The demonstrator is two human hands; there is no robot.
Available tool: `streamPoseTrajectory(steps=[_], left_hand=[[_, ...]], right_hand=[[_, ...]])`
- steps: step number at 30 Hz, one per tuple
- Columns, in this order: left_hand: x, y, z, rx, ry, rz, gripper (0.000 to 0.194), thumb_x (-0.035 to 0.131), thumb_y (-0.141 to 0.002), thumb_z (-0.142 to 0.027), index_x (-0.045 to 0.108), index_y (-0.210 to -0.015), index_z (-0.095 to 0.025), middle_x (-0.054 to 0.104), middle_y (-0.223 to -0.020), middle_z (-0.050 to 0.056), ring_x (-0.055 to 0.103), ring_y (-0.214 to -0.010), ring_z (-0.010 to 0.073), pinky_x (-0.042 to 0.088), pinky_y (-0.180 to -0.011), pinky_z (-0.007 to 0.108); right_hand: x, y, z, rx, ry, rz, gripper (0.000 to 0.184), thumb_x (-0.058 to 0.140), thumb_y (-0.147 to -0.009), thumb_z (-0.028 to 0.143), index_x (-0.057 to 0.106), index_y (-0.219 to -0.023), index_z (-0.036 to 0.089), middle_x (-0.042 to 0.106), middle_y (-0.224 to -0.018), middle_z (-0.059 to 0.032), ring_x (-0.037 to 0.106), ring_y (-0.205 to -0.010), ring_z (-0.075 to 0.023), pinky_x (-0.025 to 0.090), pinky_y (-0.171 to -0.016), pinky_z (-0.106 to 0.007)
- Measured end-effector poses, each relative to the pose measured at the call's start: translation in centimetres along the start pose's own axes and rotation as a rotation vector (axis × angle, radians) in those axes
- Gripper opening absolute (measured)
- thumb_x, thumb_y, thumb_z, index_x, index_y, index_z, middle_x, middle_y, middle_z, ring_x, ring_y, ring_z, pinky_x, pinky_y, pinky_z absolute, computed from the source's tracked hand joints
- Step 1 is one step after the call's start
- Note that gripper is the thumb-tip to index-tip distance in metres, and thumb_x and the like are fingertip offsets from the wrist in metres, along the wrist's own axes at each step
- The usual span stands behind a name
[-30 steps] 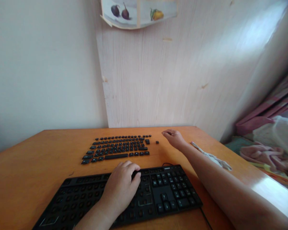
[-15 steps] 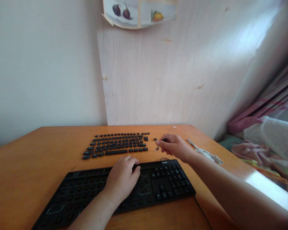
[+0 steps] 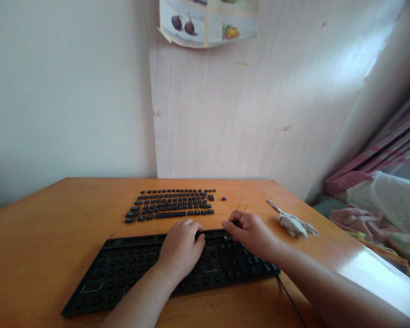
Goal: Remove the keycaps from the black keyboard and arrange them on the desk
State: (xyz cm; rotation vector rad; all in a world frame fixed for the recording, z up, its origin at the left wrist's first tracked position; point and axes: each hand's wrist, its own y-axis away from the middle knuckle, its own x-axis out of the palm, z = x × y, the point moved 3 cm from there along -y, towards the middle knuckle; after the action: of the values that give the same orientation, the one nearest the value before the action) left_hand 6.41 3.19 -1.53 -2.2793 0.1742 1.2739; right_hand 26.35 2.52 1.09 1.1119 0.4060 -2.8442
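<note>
A black keyboard (image 3: 123, 269) lies slightly askew on the desk. Its left and middle parts are bare of keycaps, while the right-hand keys are in place. My left hand (image 3: 182, 248) rests across its middle, fingers curled over the back edge and thumb bent in. Closed round a thin wire keycap puller (image 3: 241, 207), my right hand (image 3: 253, 232) is over the keys right of the bare part. The puller's wire loop sticks up behind the fingers; its lower end is hard to make out. Behind the keyboard, removed keycaps (image 3: 171, 214) lie in rows.
One lone keycap (image 3: 224, 198) sits right of the rows. A crumpled pale cloth (image 3: 292, 224) and a brush-like stick (image 3: 274, 206) lie to the right. The keyboard's cable (image 3: 290, 298) runs off the front. A wall stands behind the wooden desk (image 3: 30, 237).
My right hand has come down and nearer with the puller, from beside the keycap rows to the keyboard's right-hand keys. My left hand stays on the keyboard. The view has shifted slightly.
</note>
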Motion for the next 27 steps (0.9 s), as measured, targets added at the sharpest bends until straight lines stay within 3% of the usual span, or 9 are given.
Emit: streamPoseTrajectory(steps=[13,27], left_hand=[[0.3,0.1,0.1,0.012,-0.015,-0.011,0.016,0.051,-0.086,-0.023,0.066,-0.091,-0.020,0.065,-0.094,0.006,0.059,-0.094,0.0215,0.044,-0.085,0.035],[0.1,0.0,-0.1,-0.001,-0.018,-0.007,0.015,0.052,-0.085,-0.022,0.066,-0.089,-0.020,0.066,-0.093,0.006,0.059,-0.094,0.0217,0.045,-0.084,0.036]], right_hand=[[1.6,0.5,-0.7,-0.064,0.143,-0.040,0.021,0.052,-0.088,0.033,0.056,-0.073,0.021,0.057,-0.059,0.0014,0.051,-0.054,-0.0132,0.036,-0.054,-0.025],[2.0,0.1,-2.2,-0.006,0.015,-0.108,0.022,0.058,-0.083,0.038,0.060,-0.071,0.020,0.057,-0.058,0.0013,0.051,-0.055,-0.0137,0.036,-0.052,-0.024]])
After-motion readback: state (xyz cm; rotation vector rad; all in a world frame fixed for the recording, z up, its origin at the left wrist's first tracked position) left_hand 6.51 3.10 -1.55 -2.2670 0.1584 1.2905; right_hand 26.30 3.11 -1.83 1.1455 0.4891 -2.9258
